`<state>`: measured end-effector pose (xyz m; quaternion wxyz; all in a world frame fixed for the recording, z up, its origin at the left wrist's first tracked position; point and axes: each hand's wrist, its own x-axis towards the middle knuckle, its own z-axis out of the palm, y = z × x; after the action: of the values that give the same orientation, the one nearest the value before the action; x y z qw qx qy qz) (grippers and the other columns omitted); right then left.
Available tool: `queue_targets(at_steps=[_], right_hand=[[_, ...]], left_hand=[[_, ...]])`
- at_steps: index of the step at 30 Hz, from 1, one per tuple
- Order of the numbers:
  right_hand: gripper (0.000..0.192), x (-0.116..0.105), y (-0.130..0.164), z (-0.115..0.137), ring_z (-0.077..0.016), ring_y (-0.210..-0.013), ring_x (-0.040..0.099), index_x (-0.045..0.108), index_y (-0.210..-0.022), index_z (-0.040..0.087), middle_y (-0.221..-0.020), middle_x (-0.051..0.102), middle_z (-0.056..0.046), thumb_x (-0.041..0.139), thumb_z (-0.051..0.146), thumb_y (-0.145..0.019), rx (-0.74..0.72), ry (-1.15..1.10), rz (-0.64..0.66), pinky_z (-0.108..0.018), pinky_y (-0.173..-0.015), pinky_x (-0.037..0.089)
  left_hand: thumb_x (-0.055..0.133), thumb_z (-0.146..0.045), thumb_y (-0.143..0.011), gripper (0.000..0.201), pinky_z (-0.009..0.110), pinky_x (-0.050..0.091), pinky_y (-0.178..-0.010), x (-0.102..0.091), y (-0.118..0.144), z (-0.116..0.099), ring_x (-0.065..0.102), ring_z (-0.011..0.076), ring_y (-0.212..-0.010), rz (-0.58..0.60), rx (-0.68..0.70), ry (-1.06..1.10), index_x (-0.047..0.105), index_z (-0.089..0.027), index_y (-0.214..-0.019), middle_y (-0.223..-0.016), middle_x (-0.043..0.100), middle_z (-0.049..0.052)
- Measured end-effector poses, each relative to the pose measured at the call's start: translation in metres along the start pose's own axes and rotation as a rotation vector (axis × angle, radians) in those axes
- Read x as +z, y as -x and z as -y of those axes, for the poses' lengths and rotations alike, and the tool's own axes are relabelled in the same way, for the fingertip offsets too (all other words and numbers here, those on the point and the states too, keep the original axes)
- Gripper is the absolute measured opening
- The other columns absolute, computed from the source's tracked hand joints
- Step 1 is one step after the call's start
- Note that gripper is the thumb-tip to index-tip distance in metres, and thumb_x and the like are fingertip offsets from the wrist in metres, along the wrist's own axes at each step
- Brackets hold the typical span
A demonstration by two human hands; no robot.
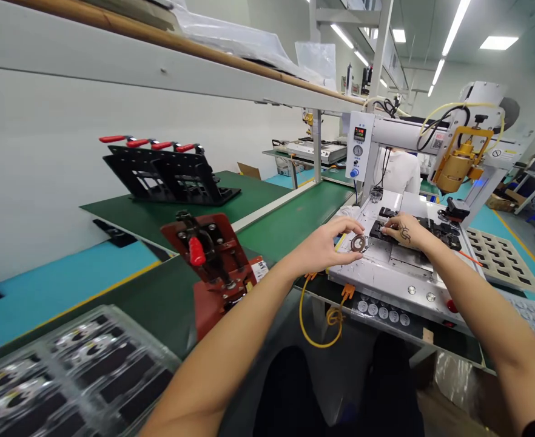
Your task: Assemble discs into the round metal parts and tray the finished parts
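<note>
My left hand holds a small round metal ring part between thumb and fingers, just above the white machine bed. My right hand rests with its fingertips on a black fixture on that bed, beside the ring. Above and to the right of the fixture hangs the machine's yellow tool head.
A red toggle-clamp jig stands on the green bench at my left. Black clamp fixtures sit further back. A clear tray of parts lies near left, a beige pocketed tray at right. A yellow cable hangs below the machine.
</note>
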<state>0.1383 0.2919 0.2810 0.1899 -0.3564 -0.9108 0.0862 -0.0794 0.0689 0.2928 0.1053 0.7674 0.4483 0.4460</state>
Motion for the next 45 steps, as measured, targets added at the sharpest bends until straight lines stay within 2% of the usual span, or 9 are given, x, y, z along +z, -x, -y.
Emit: queue_targets(at_steps=[4,8,11,14,20,24,27,35,45], right_hand=[[0.035,-0.028,0.059,0.000,-0.0322,-0.116,0.064,0.078,-0.123,0.017,-0.116,0.074,-0.016,0.055,0.039,-0.108,0.020,-0.009,-0.192,-0.043,-0.104,0.047],[0.031,-0.045,0.178,-0.017,-0.0269,-0.095,0.064,0.076,-0.114,0.022,-0.105,0.073,-0.010,0.057,0.044,-0.107,0.154,-0.011,-0.623,-0.041,-0.091,0.050],[0.034,-0.030,0.258,-0.038,-0.0258,-0.084,0.060,0.072,-0.096,0.022,-0.091,0.068,-0.007,0.066,0.055,-0.099,0.358,0.063,-0.733,-0.041,-0.082,0.049],[0.047,-0.005,0.298,-0.061,-0.0274,-0.085,0.057,0.066,-0.089,0.021,-0.087,0.063,-0.006,0.070,0.068,-0.091,0.465,0.092,-0.742,-0.045,-0.084,0.048],[0.033,0.038,0.305,-0.037,-0.0278,-0.087,0.062,0.064,-0.091,0.023,-0.090,0.066,-0.008,0.074,0.055,-0.095,0.414,0.060,-0.800,-0.046,-0.088,0.052],[0.019,0.080,0.301,-0.001,-0.0293,-0.102,0.074,0.072,-0.107,0.026,-0.107,0.078,-0.010,0.054,0.033,-0.109,0.159,-0.177,-0.335,-0.047,-0.094,0.059],[0.031,0.109,0.302,0.005,-0.0321,-0.122,0.073,0.072,-0.123,0.025,-0.128,0.078,-0.013,0.045,0.024,-0.110,0.108,-0.185,-0.220,-0.053,-0.107,0.057],[0.029,0.121,0.308,-0.005,-0.0298,-0.112,0.070,0.070,-0.133,0.024,-0.117,0.075,-0.013,0.053,0.026,-0.110,0.110,-0.171,-0.200,-0.048,-0.100,0.059],[0.027,0.159,0.318,-0.031,-0.0252,-0.086,0.071,0.080,-0.122,0.024,-0.103,0.080,-0.012,0.057,0.019,-0.109,-0.070,-0.118,-0.292,-0.042,-0.081,0.059]], left_hand=[[0.080,-0.032,-0.090,0.037,0.045,0.058,-0.109,0.014,0.022,-0.005,0.072,0.0244,-0.117,-0.014,-0.075,0.044,0.068,-0.021,-0.123,-0.128,0.075,0.010],[0.082,-0.037,-0.089,0.042,0.035,0.066,-0.090,0.028,0.068,0.001,0.078,0.0217,-0.097,-0.056,-0.205,0.095,0.067,-0.021,-0.125,-0.109,0.079,0.007],[0.083,-0.036,-0.087,0.042,0.034,0.067,-0.085,0.044,0.097,0.010,0.078,0.0213,-0.090,-0.059,-0.294,0.141,0.067,-0.021,-0.122,-0.104,0.080,0.006],[0.082,-0.033,-0.086,0.040,0.034,0.066,-0.084,0.069,0.108,0.017,0.078,0.0199,-0.087,0.003,-0.363,0.225,0.067,-0.021,-0.121,-0.101,0.080,0.005],[0.086,-0.029,-0.082,0.042,0.041,0.060,-0.103,0.148,0.098,0.032,0.076,0.0259,-0.115,0.328,-0.290,0.336,0.068,-0.022,-0.119,-0.127,0.078,0.009],[0.089,-0.022,-0.077,0.039,0.050,0.047,-0.122,0.206,0.083,0.043,0.059,0.0361,-0.146,0.462,-0.120,0.275,0.068,-0.021,-0.110,-0.151,0.067,0.016],[0.089,-0.017,-0.075,0.038,0.050,0.049,-0.120,0.229,0.077,0.050,0.060,0.0390,-0.144,0.489,-0.092,0.215,0.067,-0.020,-0.106,-0.152,0.065,0.018],[0.086,-0.021,-0.081,0.037,0.057,0.031,-0.135,0.223,0.100,0.043,0.042,0.0359,-0.161,0.551,-0.079,0.227,0.065,-0.021,-0.111,-0.165,0.055,0.018],[0.085,-0.017,-0.080,0.034,0.050,0.030,-0.135,0.214,0.088,0.039,0.041,0.0338,-0.162,0.620,-0.147,0.294,0.067,-0.021,-0.108,-0.166,0.054,0.016]])
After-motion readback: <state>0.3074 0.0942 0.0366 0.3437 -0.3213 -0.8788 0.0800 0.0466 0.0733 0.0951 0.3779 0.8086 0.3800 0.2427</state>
